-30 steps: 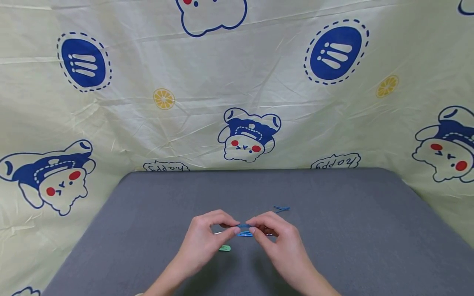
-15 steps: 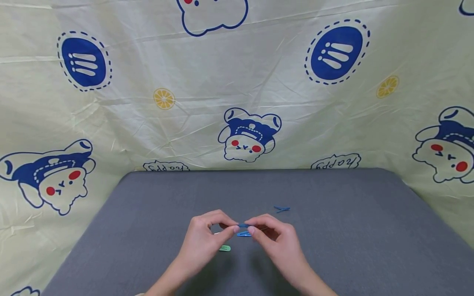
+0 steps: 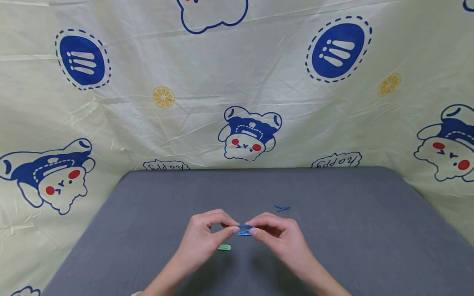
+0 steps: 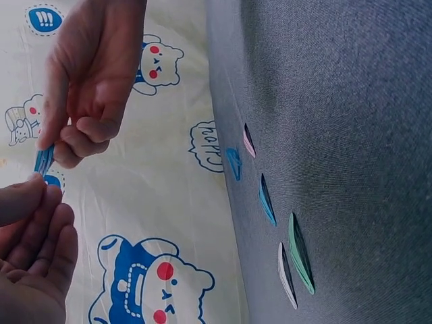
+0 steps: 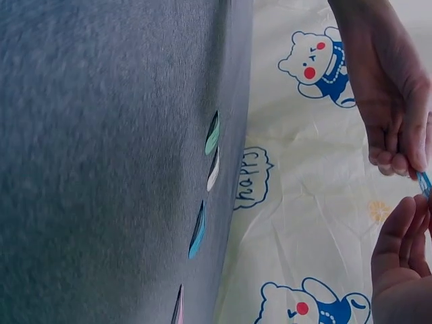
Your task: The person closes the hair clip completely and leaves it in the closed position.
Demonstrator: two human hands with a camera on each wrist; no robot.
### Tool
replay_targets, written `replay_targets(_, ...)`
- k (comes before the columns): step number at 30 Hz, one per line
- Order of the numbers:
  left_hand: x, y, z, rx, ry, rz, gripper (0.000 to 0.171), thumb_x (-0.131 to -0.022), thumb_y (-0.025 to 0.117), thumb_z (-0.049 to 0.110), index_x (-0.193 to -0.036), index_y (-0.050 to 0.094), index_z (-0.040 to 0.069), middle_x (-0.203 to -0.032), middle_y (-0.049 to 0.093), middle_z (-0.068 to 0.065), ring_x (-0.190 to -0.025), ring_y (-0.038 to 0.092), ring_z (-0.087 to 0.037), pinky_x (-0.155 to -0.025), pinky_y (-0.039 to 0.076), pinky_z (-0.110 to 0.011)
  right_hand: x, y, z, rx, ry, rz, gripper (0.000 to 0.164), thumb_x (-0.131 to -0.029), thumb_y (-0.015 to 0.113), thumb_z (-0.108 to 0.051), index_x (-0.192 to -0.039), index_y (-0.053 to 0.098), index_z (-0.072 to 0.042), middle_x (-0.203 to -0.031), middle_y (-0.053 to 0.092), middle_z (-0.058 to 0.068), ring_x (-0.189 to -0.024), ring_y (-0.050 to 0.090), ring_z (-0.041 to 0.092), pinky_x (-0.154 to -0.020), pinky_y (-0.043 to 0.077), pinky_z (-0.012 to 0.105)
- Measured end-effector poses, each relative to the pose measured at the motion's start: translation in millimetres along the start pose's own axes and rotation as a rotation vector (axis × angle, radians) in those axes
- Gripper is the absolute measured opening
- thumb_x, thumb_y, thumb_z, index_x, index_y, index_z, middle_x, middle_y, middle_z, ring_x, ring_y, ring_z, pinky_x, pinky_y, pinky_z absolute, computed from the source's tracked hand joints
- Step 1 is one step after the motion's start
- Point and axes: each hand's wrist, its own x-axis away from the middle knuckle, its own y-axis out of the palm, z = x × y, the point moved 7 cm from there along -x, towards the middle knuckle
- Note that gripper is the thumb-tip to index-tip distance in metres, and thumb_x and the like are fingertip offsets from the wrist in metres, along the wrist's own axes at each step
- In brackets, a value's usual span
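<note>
A blue snap hair clip (image 3: 245, 226) is held up above the table between both hands. My left hand (image 3: 205, 234) pinches one end of it with thumb and forefinger. At the other end, the thumb and forefinger of my right hand (image 3: 277, 236) pinch it. The left wrist view shows the held clip bridging the two sets of fingertips. On the table behind the hands lies another blue clip (image 3: 243, 233), with a green clip (image 3: 224, 247) nearer and to the left. A white clip (image 4: 287, 275) and a pink clip (image 4: 249, 140) show in the wrist views; the hands cover them in the head view.
Farther back on the right, a blue clip (image 3: 282, 208) lies with its parts spread apart. Grey cloth covers the table (image 3: 352, 230). Behind its far edge hangs a pale curtain (image 3: 200, 131) printed with cartoon bears.
Both hands stay on the held clip. My right fingers shift slightly at its end, and the right hand turns a little. The head view tilts very slightly.
</note>
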Motion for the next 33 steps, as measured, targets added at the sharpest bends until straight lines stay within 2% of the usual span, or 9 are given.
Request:
replay_targets(4,0.0,0.3,1.1,0.004,0.011,-0.004,0.007,-0.085,0.079,0.016,-0.088,0.078,0.023,-0.081,0.069,0.012,-0.075,0.063,-0.014,-0.065,0.049,-0.028,-0.8,-3.4,0.2,0.006,0.031,0.018,0.012,-0.091,0.072,-0.017,-0.101,0.073,-0.011,-0.097,0.068,0.013,-0.085,0.064,0.031,-0.076,0.056,0.034)
replay_targets(8,-0.6,1.1,3.4,0.015,0.019,-0.019,0.007,-0.084,0.079,0.013,-0.087,0.079,0.019,-0.080,0.069,0.011,-0.075,0.063,-0.014,-0.067,0.050,-0.029,-1.3,-5.2,-1.9,0.017,0.012,0.008,0.010,-0.091,0.072,-0.016,-0.100,0.072,-0.011,-0.094,0.068,0.014,-0.082,0.064,0.029,-0.075,0.056,0.034)
replay_targets(11,-1.4,1.6,3.9,0.036,0.004,-0.045,0.006,-0.084,0.079,0.012,-0.087,0.079,0.017,-0.081,0.069,0.010,-0.076,0.063,-0.015,-0.068,0.051,-0.029,-1.7,-5.3,-2.9,0.040,-0.003,-0.013,0.009,-0.092,0.071,-0.015,-0.100,0.072,-0.012,-0.093,0.069,0.012,-0.080,0.063,0.026,-0.072,0.055,0.033)
replay_targets(17,-2.3,3.6,1.5,0.084,-0.018,-0.121,0.007,-0.084,0.078,0.010,-0.084,0.077,0.016,-0.079,0.068,0.005,-0.076,0.062,-0.016,-0.068,0.051,-0.029,-1.5,-2.4,2.3,0.043,0.030,-0.078,0.009,-0.093,0.070,-0.017,-0.100,0.071,-0.013,-0.090,0.066,0.008,-0.076,0.058,0.022,-0.065,0.051,0.031)
replay_targets(22,-2.9,4.8,-4.4,0.100,-0.053,-0.149,0.001,-0.086,0.077,0.014,-0.086,0.078,0.014,-0.080,0.068,0.004,-0.076,0.062,-0.017,-0.068,0.051,-0.028,-2.2,-1.6,4.9,0.014,0.009,-0.098,0.008,-0.093,0.069,-0.012,-0.101,0.070,-0.008,-0.084,0.064,0.011,-0.073,0.058,0.030,-0.064,0.052,0.033)
replay_targets(26,-3.2,4.7,-7.6,0.054,-0.066,-0.133,0.004,-0.086,0.077,0.016,-0.088,0.078,0.020,-0.083,0.069,0.007,-0.079,0.062,-0.015,-0.070,0.051,-0.029,-4.2,-4.0,11.3,-0.012,0.088,-0.062,0.012,-0.093,0.070,-0.016,-0.101,0.071,-0.007,-0.085,0.065,0.017,-0.073,0.061,0.028,-0.070,0.054,0.034)
replay_targets(29,-3.7,3.5,-6.0,-0.017,-0.003,-0.104,0.012,-0.084,0.078,0.012,-0.092,0.078,0.021,-0.087,0.069,0.011,-0.081,0.062,-0.012,-0.072,0.052,-0.029,-4.6,-5.8,16.3,-0.069,0.161,-0.035,0.017,-0.093,0.070,-0.017,-0.104,0.071,-0.004,-0.088,0.064,0.023,-0.075,0.063,0.026,-0.075,0.055,0.038)
replay_targets(33,-3.4,1.6,2.5,-0.126,0.154,-0.061,0.017,-0.081,0.080,0.009,-0.096,0.077,0.018,-0.090,0.068,0.012,-0.084,0.063,-0.009,-0.074,0.053,-0.027,-4.6,-8.3,20.0,-0.140,0.208,-0.013,0.022,-0.093,0.069,-0.016,-0.108,0.069,0.000,-0.090,0.063,0.022,-0.077,0.063,0.026,-0.077,0.056,0.040)
